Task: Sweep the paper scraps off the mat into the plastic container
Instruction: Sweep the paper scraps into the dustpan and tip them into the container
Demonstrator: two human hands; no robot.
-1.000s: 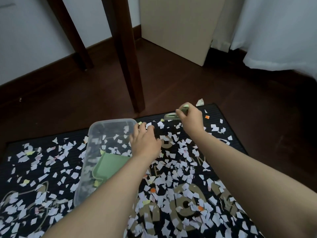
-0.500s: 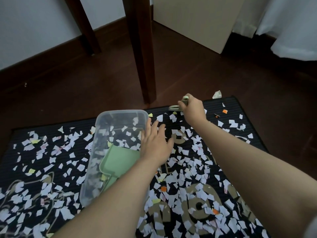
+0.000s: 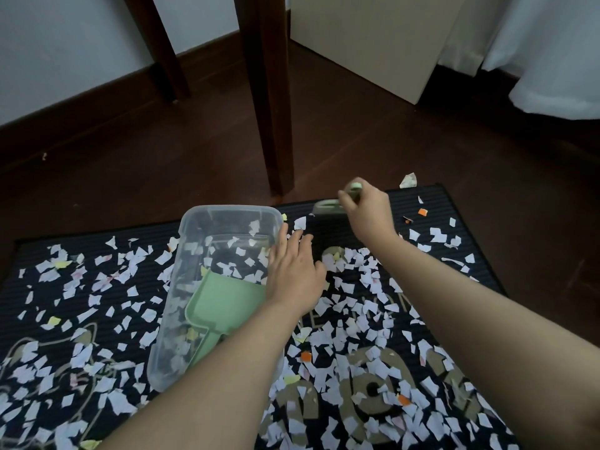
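A black mat (image 3: 480, 251) with tan lettering lies on the floor, strewn with white, yellow and orange paper scraps (image 3: 363, 323). A clear plastic container (image 3: 201, 228) stands on the mat's far middle, with a green dustpan (image 3: 224, 303) and a few scraps inside it. My left hand (image 3: 292, 271) rests with straight fingers against the container's right wall. My right hand (image 3: 367, 212) grips the handle of a small green brush (image 3: 328, 207) at the mat's far edge; the brush head touches the mat beside the container.
A dark wooden furniture leg (image 3: 269, 102) stands just beyond the mat, a second leg (image 3: 162, 53) further back left. A beige panel (image 3: 367, 37) and a white curtain (image 3: 552, 53) are at the back right. One scrap (image 3: 408, 181) lies on the wooden floor.
My left hand's fingers have straightened and spread against the container's side. The patch of mat between the brush and my left hand now shows bare. The view has tilted down.
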